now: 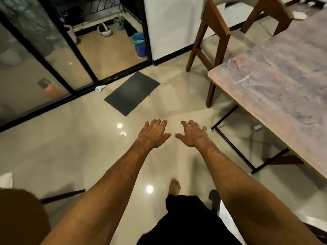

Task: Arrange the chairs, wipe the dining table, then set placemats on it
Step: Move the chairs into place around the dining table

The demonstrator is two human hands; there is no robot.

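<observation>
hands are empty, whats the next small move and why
Probably step forward and reach for the wooden chair beside the dining table: chairs come first, and the left hand and right hand hover open over the floor, holding nothing, short of it.

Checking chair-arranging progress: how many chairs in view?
1 for sure: chair at the table's far corner. A brown shape at bottom left and a wooden piece under the table may be more chairs; cannot tell.
</observation>
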